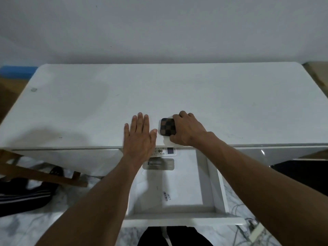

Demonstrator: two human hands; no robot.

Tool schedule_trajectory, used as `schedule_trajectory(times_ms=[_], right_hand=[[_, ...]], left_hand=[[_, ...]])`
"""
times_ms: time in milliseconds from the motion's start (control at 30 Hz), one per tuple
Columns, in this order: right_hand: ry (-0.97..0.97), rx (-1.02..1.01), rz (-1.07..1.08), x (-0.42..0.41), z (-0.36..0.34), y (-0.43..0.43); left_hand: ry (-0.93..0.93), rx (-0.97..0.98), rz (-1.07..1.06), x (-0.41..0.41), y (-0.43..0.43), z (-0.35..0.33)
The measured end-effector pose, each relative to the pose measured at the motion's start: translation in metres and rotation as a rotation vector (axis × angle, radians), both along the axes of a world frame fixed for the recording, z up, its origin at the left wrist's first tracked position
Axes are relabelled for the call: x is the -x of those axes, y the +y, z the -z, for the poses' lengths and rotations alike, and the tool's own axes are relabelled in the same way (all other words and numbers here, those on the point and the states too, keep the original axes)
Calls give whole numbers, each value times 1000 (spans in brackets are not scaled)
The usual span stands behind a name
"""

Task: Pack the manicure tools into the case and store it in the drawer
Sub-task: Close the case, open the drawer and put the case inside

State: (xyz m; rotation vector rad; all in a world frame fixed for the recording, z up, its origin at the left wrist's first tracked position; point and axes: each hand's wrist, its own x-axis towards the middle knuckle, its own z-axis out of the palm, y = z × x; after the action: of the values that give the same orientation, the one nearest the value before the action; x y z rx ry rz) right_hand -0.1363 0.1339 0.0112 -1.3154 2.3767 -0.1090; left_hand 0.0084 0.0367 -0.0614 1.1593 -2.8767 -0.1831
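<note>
A small closed case (pixel 167 126) with a brown and black checked pattern lies on the white desk top (pixel 159 96), close to its front edge. My right hand (pixel 186 131) is curled around the case's right side and grips it. My left hand (pixel 140 135) rests flat on the desk just left of the case, fingers spread, holding nothing. Below the desk edge a white drawer (pixel 211 185) stands pulled out towards me. No loose manicure tools are in view.
Inside the drawer lie a white remote control (pixel 166 151), a flat silver packet (pixel 158 164) and papers (pixel 165 192). A wooden frame (pixel 40 173) and dark clothing (pixel 23 197) are on the floor at the left. Cables (pixel 248 226) trail on the floor at the right.
</note>
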Motion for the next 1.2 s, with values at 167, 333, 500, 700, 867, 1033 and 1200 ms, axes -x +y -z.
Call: schedule_trajectory(times_ms=[167, 333, 500, 700, 867, 1033, 1200], right_hand=[[8, -16, 42, -21, -3, 22], [62, 1, 65, -58, 1, 48], [99, 28, 19, -88, 18, 72], [31, -132, 6, -99, 70, 88], [-17, -224, -1, -97, 112, 91], [-55, -269, -4, -93, 145, 86], [-54, -262, -2, -91, 167, 86]], left_hand=[[6, -29, 15, -2, -2, 0], [-2, -68, 18, -2, -2, 1], [-7, -104, 30, -3, -1, -1], [-11, -47, 37, -3, -2, 4], [12, 20, 32, -2, -3, 10], [27, 56, 22, -1, -5, 16], [26, 90, 16, 0, -4, 19]])
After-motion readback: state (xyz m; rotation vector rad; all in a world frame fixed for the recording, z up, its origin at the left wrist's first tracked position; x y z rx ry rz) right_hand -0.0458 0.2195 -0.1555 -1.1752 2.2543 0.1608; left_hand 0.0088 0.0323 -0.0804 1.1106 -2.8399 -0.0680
